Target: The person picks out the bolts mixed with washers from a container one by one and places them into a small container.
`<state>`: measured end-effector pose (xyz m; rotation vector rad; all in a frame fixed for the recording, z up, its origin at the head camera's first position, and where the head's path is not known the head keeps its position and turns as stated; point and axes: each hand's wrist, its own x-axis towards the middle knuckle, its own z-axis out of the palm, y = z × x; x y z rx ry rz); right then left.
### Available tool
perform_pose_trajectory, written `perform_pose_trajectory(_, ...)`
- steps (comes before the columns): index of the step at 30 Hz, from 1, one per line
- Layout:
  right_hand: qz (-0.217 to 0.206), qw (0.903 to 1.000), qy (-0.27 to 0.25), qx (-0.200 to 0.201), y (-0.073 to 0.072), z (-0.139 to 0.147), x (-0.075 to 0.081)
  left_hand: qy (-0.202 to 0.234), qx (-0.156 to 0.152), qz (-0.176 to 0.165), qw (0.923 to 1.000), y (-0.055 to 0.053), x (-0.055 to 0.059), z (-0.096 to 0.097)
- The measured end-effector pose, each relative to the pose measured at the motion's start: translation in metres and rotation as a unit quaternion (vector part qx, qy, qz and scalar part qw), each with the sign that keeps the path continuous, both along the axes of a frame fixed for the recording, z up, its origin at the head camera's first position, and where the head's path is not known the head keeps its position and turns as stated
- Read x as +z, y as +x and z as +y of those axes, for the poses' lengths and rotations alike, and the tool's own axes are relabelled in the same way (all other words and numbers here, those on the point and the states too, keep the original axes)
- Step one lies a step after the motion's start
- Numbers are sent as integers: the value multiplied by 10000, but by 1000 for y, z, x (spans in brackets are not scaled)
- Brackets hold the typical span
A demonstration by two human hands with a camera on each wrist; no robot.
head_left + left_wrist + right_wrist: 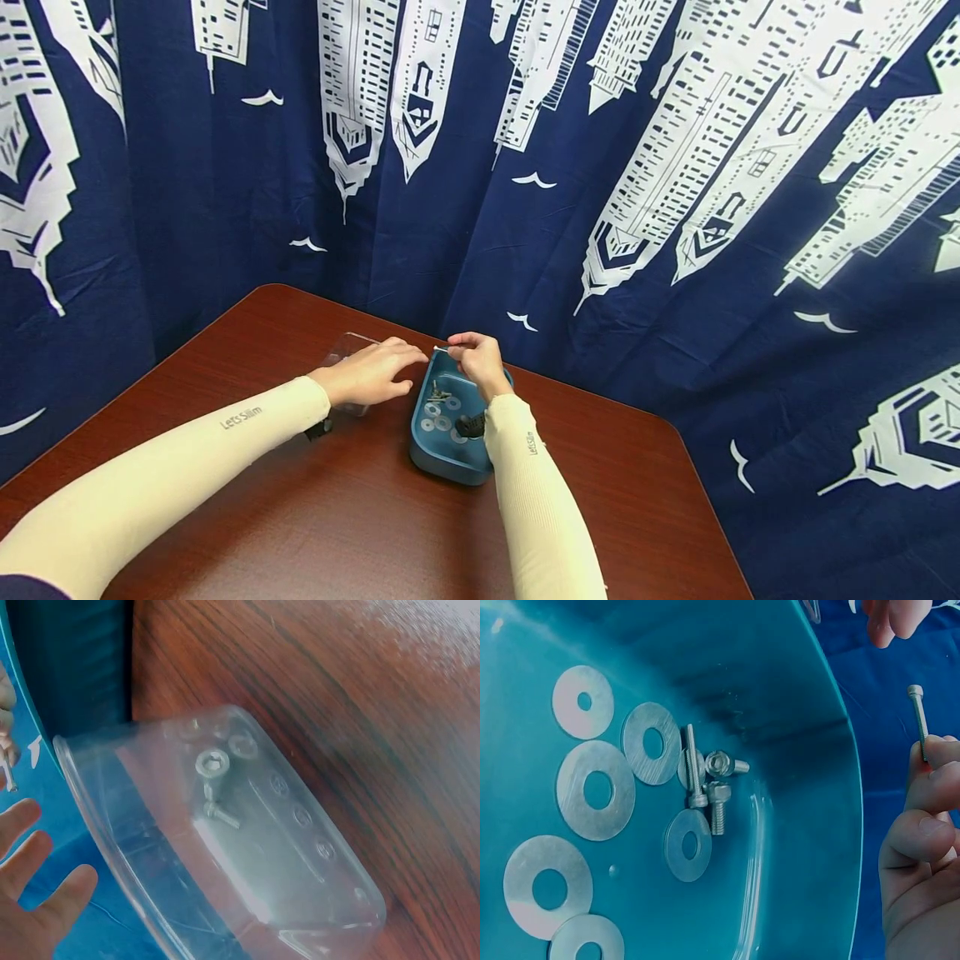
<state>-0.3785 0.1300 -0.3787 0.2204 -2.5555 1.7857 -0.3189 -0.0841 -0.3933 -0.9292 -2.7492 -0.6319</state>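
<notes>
My right hand [480, 367] is raised over the far end of a blue tray [450, 471]. Its thumb and fingers pinch a long, thin socket-head screw [919, 712], head pointing away from the fingers. In the tray lie several flat metal washers [570, 791] and a small group of socket-head screws [718, 814]. My left hand [375, 371], fingers spread and holding nothing, hovers between the tray and a clear plastic box [300, 847]. Inside that box are a screw [223, 816] and a ring-shaped metal piece [214, 763].
Both containers stand side by side on a brown wooden table [360, 517], the clear box left of the tray. A dark blue curtain [465, 250] with white building prints hangs behind the table's far edge.
</notes>
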Motion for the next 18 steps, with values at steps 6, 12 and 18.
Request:
perform_pose_trajectory(6, 98, 9999, -23, 101, -1, -4, 3, -32, 114, 50, 9999, -1, 2, -7)
perform_pose_trajectory(12, 108, 9998, 0, 184, -1, -8, 6, 48, 165, 78, 9998, 2, 7, -14)
perform_pose_trajectory(18, 50, 9998, 55, 209, 0, -12, 8, 147, 234, 97, 9996, 4, 8, -23)
